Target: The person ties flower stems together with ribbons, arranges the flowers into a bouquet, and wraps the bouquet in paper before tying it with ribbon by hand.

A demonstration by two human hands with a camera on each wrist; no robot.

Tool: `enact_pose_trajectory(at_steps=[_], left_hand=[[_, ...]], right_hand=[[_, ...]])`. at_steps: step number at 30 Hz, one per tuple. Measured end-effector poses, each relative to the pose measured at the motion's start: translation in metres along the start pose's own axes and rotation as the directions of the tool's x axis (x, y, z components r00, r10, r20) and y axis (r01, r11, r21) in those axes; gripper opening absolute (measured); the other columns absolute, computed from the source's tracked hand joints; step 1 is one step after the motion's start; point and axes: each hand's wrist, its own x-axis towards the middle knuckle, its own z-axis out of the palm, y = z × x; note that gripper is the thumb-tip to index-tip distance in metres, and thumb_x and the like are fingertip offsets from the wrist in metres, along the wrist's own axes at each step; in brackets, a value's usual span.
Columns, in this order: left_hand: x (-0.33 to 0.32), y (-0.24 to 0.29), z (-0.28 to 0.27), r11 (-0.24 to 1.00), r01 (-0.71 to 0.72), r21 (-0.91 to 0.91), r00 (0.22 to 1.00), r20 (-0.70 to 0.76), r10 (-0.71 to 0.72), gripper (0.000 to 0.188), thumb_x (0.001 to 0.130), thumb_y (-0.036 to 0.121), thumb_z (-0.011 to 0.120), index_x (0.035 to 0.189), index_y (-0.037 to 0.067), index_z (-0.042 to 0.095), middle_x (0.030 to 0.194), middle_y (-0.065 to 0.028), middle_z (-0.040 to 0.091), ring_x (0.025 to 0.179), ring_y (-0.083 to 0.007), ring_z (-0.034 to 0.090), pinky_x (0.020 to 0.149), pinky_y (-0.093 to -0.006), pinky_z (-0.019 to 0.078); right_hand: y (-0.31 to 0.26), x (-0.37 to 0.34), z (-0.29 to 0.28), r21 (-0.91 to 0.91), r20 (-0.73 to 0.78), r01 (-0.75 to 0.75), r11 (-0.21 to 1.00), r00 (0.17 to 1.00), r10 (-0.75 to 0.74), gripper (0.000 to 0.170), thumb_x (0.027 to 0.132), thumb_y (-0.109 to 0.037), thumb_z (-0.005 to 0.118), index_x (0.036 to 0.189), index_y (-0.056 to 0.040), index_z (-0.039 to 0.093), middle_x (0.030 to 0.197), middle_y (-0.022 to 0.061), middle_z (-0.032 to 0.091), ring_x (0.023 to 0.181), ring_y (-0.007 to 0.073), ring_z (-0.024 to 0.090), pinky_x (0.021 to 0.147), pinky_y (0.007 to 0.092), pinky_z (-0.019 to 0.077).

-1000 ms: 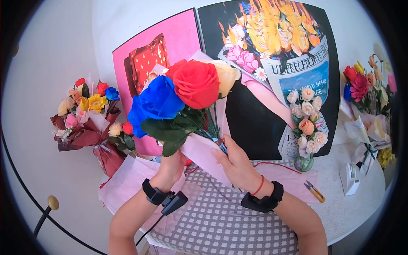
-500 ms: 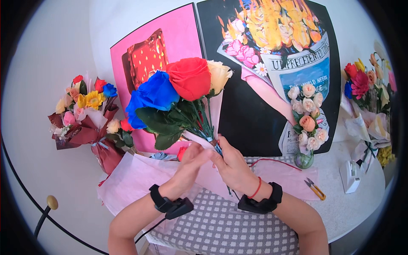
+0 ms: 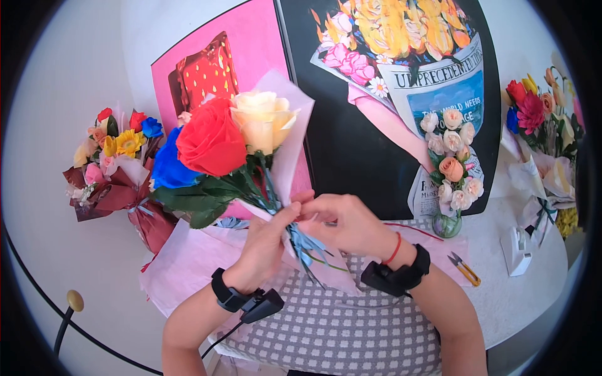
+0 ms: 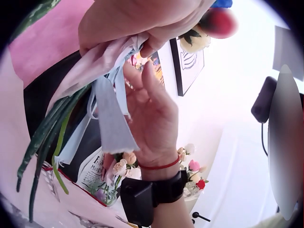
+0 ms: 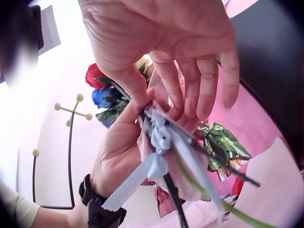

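My left hand (image 3: 260,244) grips a small bouquet round its tied stems. Its heads are a red rose (image 3: 212,138), a blue rose (image 3: 174,161) and a cream rose (image 3: 264,122), tilted to the left above green leaves (image 3: 210,200). Pale pink wrapping paper (image 3: 293,116) stands up behind them. A light blue ribbon (image 4: 113,116) binds the stems, its tails hanging below the left hand beside the bare stem ends (image 4: 40,142). My right hand (image 3: 345,222) meets the bouquet at the binding, thumb and fingers spread apart, fingertips touching the paper by the left thumb.
A grey checked cloth (image 3: 326,332) and pink paper sheets (image 3: 188,263) cover the table. To the right are yellow-handled scissors (image 3: 465,271), a white tape dispenser (image 3: 517,250) and a vase (image 3: 447,224) of roses. Wrapped bouquets stand at both sides; two pictures lean behind.
The bouquet has moved left and turned, showing more cream rose and less blue. My left hand now holds the binding, while my right hand has loosened from the stems and spread its fingers.
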Motion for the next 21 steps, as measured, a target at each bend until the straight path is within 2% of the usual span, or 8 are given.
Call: enact_pose_trajectory(at_steps=[3, 5, 9, 12, 15, 17, 18, 21], left_hand=[[0.003, 0.005, -0.008, 0.992, -0.118, 0.033, 0.99, -0.068, 0.12, 0.029, 0.087, 0.018, 0.051, 0.106, -0.004, 0.054, 0.097, -0.0097, 0.059, 0.088, -0.0143, 0.056, 0.079, -0.0276, 0.0449], [0.004, 0.009, -0.02, 0.99, -0.135, 0.048, 0.985, -0.103, 0.139, 0.016, 0.086, 0.015, 0.052, 0.089, 0.0, 0.056, 0.078, -0.0074, 0.06, 0.073, -0.0146, 0.058, 0.068, -0.0269, 0.0476], [0.001, 0.019, -0.019, 0.984, -0.164, 0.068, 0.981, -0.09, 0.17, 0.014, 0.084, 0.016, 0.056, 0.079, 0.003, 0.053, 0.068, -0.0046, 0.055, 0.065, -0.0138, 0.055, 0.06, -0.0262, 0.0458], [-0.004, 0.023, -0.013, 0.988, -0.139, 0.07, 0.985, -0.092, 0.145, 0.016, 0.083, 0.017, 0.059, 0.079, 0.003, 0.052, 0.066, -0.0038, 0.053, 0.065, -0.0137, 0.054, 0.06, -0.026, 0.0442], [-0.005, 0.022, -0.014, 0.989, -0.136, 0.061, 0.987, -0.082, 0.141, 0.016, 0.083, 0.016, 0.059, 0.077, 0.003, 0.052, 0.066, -0.0036, 0.053, 0.065, -0.0135, 0.053, 0.06, -0.0259, 0.0434], [-0.003, 0.02, -0.014, 0.988, -0.147, 0.054, 0.985, -0.081, 0.151, 0.016, 0.083, 0.016, 0.059, 0.076, 0.004, 0.052, 0.066, -0.0035, 0.053, 0.065, -0.0134, 0.053, 0.059, -0.0258, 0.0431], [-0.002, 0.019, -0.014, 0.987, -0.161, 0.027, 0.983, -0.089, 0.163, 0.016, 0.083, 0.016, 0.059, 0.076, 0.004, 0.052, 0.066, -0.0036, 0.053, 0.065, -0.0132, 0.053, 0.059, -0.026, 0.0432], [0.002, 0.013, -0.017, 0.984, -0.179, 0.006, 0.981, -0.071, 0.179, 0.015, 0.083, 0.017, 0.059, 0.079, 0.004, 0.053, 0.068, -0.0044, 0.054, 0.066, -0.0127, 0.053, 0.06, -0.0265, 0.0432]], right_hand=[[0.033, -0.001, -0.016, -0.006, -0.023, -0.163, 0.987, 0.986, 0.162, 0.025, 0.075, -0.019, 0.063, 0.092, -0.0004, 0.062, 0.07, 0.0103, 0.062, 0.06, 0.0195, 0.061, 0.057, 0.0294, 0.0483], [0.049, -0.006, -0.018, -0.36, 0.024, -0.327, 0.874, 0.933, 0.359, 0.03, 0.074, -0.027, 0.063, 0.091, -0.0021, 0.063, 0.072, 0.0109, 0.064, 0.067, 0.0217, 0.063, 0.061, 0.0313, 0.049], [0.076, -0.019, 0.01, -0.621, 0.124, -0.358, 0.697, 0.833, 0.539, 0.067, 0.063, -0.04, 0.067, 0.116, -0.0044, 0.047, 0.081, 0.0137, 0.064, 0.084, 0.0314, 0.061, 0.072, 0.0395, 0.0478], [0.105, -0.03, 0.027, -0.468, 0.137, -0.319, 0.824, 0.895, 0.424, 0.064, 0.065, -0.028, 0.068, 0.118, -0.0029, 0.043, 0.079, 0.0134, 0.064, 0.08, 0.0269, 0.063, 0.069, 0.0362, 0.0486], [0.104, -0.02, 0.02, -0.094, 0.098, -0.399, 0.912, 0.908, 0.407, 0.044, 0.065, -0.02, 0.067, 0.101, 0.0017, 0.052, 0.081, 0.0173, 0.062, 0.077, 0.0318, 0.061, 0.068, 0.0353, 0.0486], [0.085, -0.01, 0.008, -0.037, -0.086, -0.382, 0.923, 0.922, 0.378, 0.027, 0.069, -0.015, 0.063, 0.091, -0.0004, 0.057, 0.072, 0.0141, 0.062, 0.068, 0.0289, 0.062, 0.062, 0.0339, 0.0476], [0.068, -0.006, 0.006, -0.111, -0.339, -0.32, 0.941, 0.902, 0.267, 0.016, 0.07, -0.013, 0.06, 0.081, -0.0018, 0.059, 0.067, 0.0127, 0.061, 0.064, 0.0245, 0.061, 0.06, 0.0344, 0.0463], [0.055, 0.007, 0.003, 0.196, -0.601, -0.002, 0.981, 0.79, 0.122, 0.022, 0.075, -0.006, 0.054, 0.095, 0.0028, 0.05, 0.077, 0.0154, 0.061, 0.065, 0.0209, 0.061, 0.059, 0.03, 0.0457]])
